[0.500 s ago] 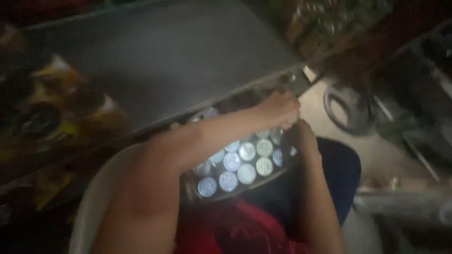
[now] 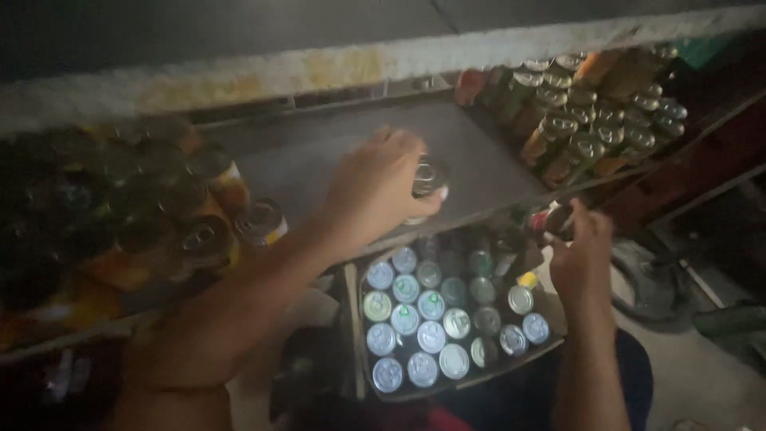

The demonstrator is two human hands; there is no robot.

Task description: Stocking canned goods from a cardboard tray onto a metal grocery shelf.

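Standing upright on the dark shelf [image 2: 335, 152], a can [image 2: 427, 182] sits in the left hand [image 2: 375, 187], whose fingers are curled around its side. The right hand [image 2: 581, 259] hovers lower, at the tray's far right corner, closed on another can [image 2: 558, 219] that is only partly visible. Below the shelf, the tray [image 2: 359, 319] holds rows of cans [image 2: 431, 327] seen from above. More cans [image 2: 590, 112] crowd the shelf to the right, and others [image 2: 207, 215] stand to the left.

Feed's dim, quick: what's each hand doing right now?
Left hand: closed on a can at the shelf.
Right hand: gripping something dark; cannot tell what.
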